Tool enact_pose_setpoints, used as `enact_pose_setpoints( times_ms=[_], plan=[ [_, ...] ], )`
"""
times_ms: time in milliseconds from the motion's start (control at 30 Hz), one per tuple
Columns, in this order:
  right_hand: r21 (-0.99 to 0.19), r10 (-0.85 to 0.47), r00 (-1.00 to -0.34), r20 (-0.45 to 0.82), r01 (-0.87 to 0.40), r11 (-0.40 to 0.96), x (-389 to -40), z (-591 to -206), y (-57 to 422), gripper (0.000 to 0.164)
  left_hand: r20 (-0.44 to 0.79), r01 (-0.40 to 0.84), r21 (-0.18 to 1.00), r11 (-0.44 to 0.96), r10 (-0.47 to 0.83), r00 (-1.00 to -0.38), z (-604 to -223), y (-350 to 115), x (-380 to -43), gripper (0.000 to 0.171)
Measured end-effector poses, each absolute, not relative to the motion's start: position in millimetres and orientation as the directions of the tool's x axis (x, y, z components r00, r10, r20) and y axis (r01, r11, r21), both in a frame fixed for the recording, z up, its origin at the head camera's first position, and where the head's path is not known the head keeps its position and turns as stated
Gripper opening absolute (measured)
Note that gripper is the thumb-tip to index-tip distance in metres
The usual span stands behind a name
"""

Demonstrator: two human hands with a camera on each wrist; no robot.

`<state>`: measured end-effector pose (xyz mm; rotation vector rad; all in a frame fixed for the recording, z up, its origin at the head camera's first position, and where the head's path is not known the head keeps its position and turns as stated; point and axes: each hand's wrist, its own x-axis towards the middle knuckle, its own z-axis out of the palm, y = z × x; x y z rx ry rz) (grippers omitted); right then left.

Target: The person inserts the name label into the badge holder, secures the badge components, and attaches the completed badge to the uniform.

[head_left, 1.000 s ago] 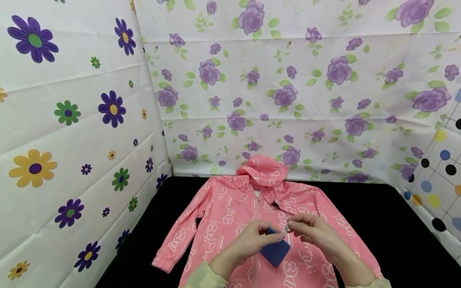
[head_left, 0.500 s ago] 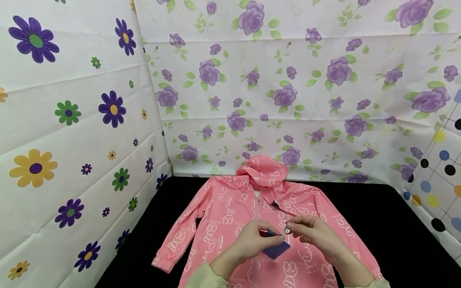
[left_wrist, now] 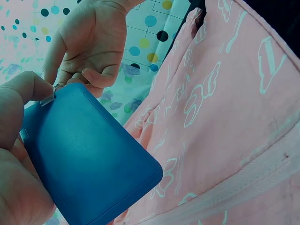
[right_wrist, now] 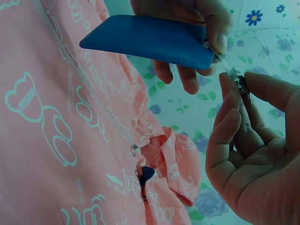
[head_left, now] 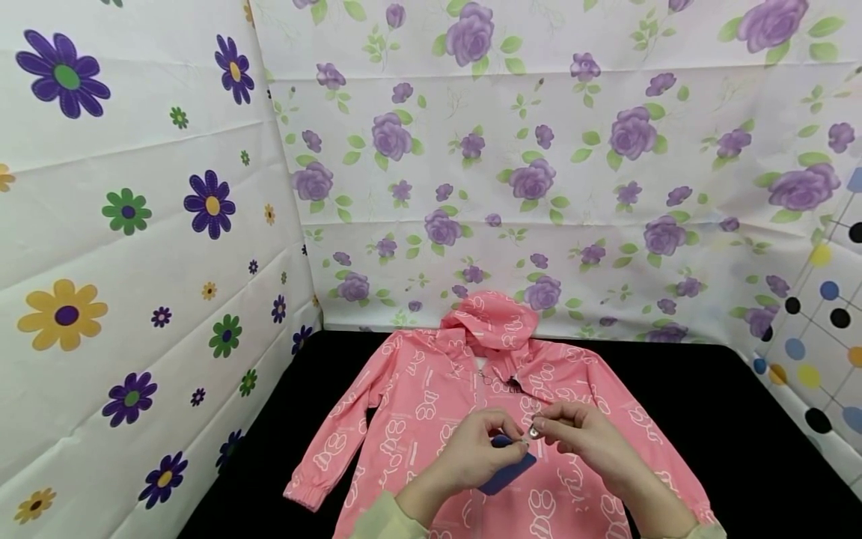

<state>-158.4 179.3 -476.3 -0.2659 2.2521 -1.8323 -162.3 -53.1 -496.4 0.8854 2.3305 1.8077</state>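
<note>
Over the front of a pink hooded jacket (head_left: 420, 397), my left hand (head_left: 474, 453) pinches a flat blue card holder (left_wrist: 93, 150) by its slotted end. A short clear strap with a metal snap (left_wrist: 48, 99) comes off that end, beside the left thumb and fingertip. Between thumb and forefinger, my right hand (right_wrist: 255, 154) pinches a small silver metal clip (right_wrist: 239, 80) at the strap's other end. In the head view the holder (head_left: 508, 475) tilts down below the left fingers, which cover part of it.
The jacket lies spread on a black table top (head_left: 680, 404), hood toward the back. A zipper pull (right_wrist: 134, 150) shows near its collar. Flower-printed sheets (head_left: 431, 187) stand behind and at the left, a dotted sheet (head_left: 811, 374) at the right.
The blue card holder has tipped from hanging broadside to a flatter tilt, then shifted slightly left and down. Both hands have moved a little left, keeping their grips.
</note>
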Motion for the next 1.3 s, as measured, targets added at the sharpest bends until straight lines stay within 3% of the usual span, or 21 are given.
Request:
enact_pose_setpoints(
  times_ms=[333, 733, 1000, 1300],
  plan=[
    [-0.978, -0.304, -0.952, -0.027, -0.037, 0.204, -159.4, -476.6, 180.5, 0.036, 0.366, 0.496, 0.854, 0.159, 0.495, -0.788, -496.5, -55.2, -163.3, 0.010],
    [-0.972, -0.330, -0.943, 0.036, -0.110, 0.206, -159.1, -478.0, 179.8, 0.039, 0.393, 0.524, 0.835, 0.168, 0.486, -0.781, -500.6, -53.9, -167.4, 0.012],
    [-0.965, -0.239, -0.971, -0.017, -0.047, 0.257, -158.9, -478.3, 172.4, 0.046, 0.367, 0.483, 0.849, 0.217, 0.415, -0.832, -499.7, -54.8, -165.2, 0.009],
    [-0.935, -0.092, -0.994, 0.056, -0.084, 0.346, -155.3, -478.3, 164.5, 0.045, 0.484, 0.587, 0.735, 0.340, 0.342, -0.805, -501.3, -55.1, -168.1, 0.013]
  ],
)
